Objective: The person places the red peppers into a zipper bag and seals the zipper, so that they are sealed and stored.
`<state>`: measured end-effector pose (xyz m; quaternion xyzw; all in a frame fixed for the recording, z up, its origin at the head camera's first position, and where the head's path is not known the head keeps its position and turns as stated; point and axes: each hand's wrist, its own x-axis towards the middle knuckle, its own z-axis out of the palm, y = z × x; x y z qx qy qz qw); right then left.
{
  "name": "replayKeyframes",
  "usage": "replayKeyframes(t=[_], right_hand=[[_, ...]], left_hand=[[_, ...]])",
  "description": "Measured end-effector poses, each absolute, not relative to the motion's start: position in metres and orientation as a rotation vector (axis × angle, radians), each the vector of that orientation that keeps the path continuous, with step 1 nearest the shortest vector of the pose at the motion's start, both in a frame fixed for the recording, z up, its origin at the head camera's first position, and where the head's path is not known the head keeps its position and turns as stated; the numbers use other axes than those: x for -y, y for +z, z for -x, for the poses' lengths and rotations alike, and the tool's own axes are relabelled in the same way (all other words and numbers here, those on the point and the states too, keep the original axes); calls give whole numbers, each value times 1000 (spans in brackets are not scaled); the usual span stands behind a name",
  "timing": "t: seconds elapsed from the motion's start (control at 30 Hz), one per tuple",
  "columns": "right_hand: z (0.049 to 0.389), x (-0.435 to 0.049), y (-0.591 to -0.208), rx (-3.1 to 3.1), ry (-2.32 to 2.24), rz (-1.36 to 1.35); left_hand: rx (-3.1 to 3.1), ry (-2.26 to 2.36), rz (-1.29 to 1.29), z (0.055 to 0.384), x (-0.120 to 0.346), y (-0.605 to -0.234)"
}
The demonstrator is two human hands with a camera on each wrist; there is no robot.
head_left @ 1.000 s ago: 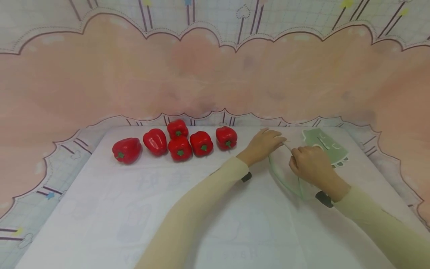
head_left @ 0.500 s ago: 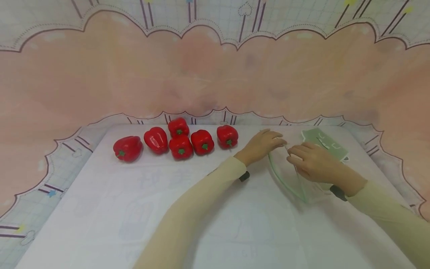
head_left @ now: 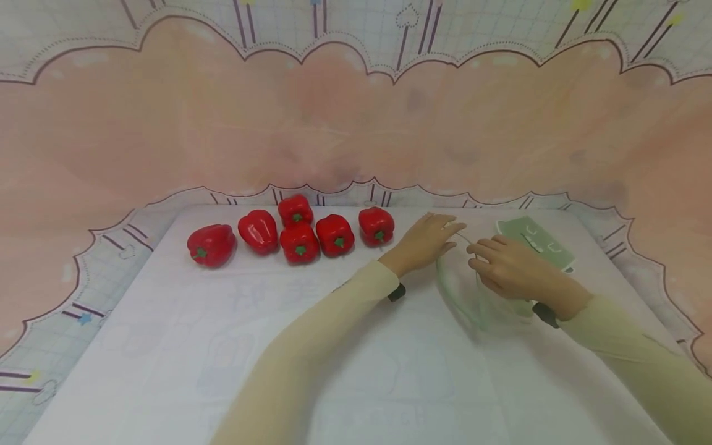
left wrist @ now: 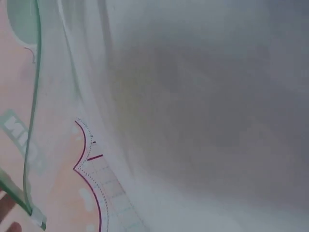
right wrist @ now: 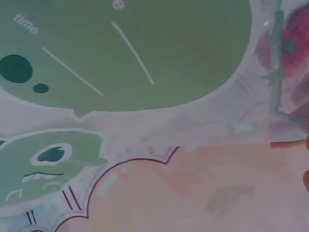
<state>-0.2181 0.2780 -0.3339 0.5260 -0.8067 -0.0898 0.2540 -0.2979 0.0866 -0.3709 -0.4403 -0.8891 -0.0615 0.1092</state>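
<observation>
A clear plastic zip bag (head_left: 538, 242) with a green cartoon print and a green strip along its mouth is held up between both hands on the right side of the table. My left hand (head_left: 424, 245) pinches the bag's mouth at its far left. Close by on the right, my right hand (head_left: 514, 267) holds the edge of the mouth with bent fingers. The left wrist view shows the green strip (left wrist: 32, 116) ending near fingertips (left wrist: 7, 207). Green print (right wrist: 169, 53) fills much of the right wrist view; most of that hand is out of it.
Several red bell peppers stand at the back left, the closest one (head_left: 376, 226) just left of my left hand and the farthest (head_left: 212, 245) at the left end. A white cloth (head_left: 267, 346) covers the table. Behind it hangs a patterned pink curtain (head_left: 356, 130).
My right hand first shifted right and loosened its curled fingers, then came slightly back left. The left hand has moved a little left, and the bag's mouth shifted left with it. The peppers stay put.
</observation>
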Motion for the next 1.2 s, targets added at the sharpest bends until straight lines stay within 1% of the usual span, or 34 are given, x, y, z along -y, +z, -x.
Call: replayKeyframes(t=[0.13, 0.23, 0.47, 0.6, 0.83, 1.2], right_hand=[[220, -270, -335, 2223, -184, -1354], [223, -264, -336, 2192, -139, -1322], [224, -250, -341, 2225, -69, -1233], [223, -243, -344, 2247, -44, -1160], [220, -230, -349, 2269, 54, -1036], [210, -219, -348, 2494, 26, -780]], left_hand=[[2624, -183, 1184, 293, -72, -369], [2586, -208, 1162, 287, -61, -369], [2551, -104, 1391, 274, -43, -376], [2519, 41, 1442, 274, -43, -380], [2465, 265, 1461, 274, -50, -382], [2334, 426, 1506, 272, -57, -380]])
